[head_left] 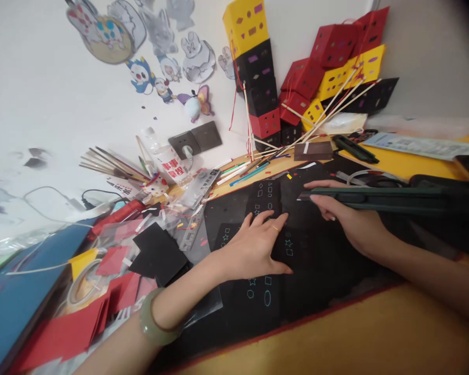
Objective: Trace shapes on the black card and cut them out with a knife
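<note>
Near edge: yellow-orange tabletop [355, 338], with a thin red line where it meets the dark work surface.
Left wrist: pale green bangle [153, 320] on the forearm that reaches in from lower left.
Black card sheet [316, 260]: lies flat at centre of the table, under both hands. Small shapes (stars, squares, ovals) are outlined on it in teal.
Left hand [254, 247]: palm down on the sheet, fingers spread and pressing flat, holding nothing. A thin ring [274, 227] is on one finger.
Right hand [344, 213]: thumb above and fingers below, pinching the near end of a dark green bar [394, 198].
Dark green bar: long, straight and narrow, possibly a ruler. It runs from the right frame edge across the sheet.
Handling, sheet (judgement): thin, light and bendable. Likely to slide on the smooth top and crease if pinched mid-panel. Best held by flat palm pressure, or lifted at an edge.
Handling, bar (judgement): stiff and light. With only an end grip it may pivot.
Surroundings: red paper scraps [62, 333] at left, paper lantern boxes [258, 67] stacked by the wall, thin wooden sticks [328, 112] leaning beside them.
</note>
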The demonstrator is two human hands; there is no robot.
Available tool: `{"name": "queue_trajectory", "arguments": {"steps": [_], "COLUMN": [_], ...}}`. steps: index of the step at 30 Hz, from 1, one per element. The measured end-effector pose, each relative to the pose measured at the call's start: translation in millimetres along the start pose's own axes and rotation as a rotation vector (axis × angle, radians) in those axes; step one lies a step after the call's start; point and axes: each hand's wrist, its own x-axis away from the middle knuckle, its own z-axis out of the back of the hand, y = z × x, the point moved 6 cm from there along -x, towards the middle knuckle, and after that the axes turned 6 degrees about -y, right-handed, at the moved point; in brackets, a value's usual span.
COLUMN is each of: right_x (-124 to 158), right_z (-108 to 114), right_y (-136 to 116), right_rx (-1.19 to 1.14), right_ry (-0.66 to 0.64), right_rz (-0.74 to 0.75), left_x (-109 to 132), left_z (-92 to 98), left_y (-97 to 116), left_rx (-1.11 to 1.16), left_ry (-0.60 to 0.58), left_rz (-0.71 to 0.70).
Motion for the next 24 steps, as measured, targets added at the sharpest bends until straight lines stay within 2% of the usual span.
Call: {"name": "queue_trajectory", "arguments": {"steps": [4,8,12,18,24], "right_x": [-4,-5,-6,-5,-4], "right_z": [1,2,4,7,7], "right_y": [10,10,7,7,5], "right_rx": [-0.217,-0.235,-0.212,-0.215,-0.117], "right_ry": [0.040,0.039,0.060,0.067,0.056], "right_rz": [-0.105,-0.105,-0.060,-0.062,-0.065], "left_x": [-16,-24,-15,6,18], "left_z": [-1.1,1.9,9.7,25.9,21.8], "left_y": [-4,-2,9,25,17], "left_rx": [0.009,-0.059,-0.118,-0.229,-0.118], "left_ry": [-0.075,-0.107,-0.032,-0.006,-0.062], "left_rz": [-0.040,-0.072,-0.119,-0.158,-0.164]}}
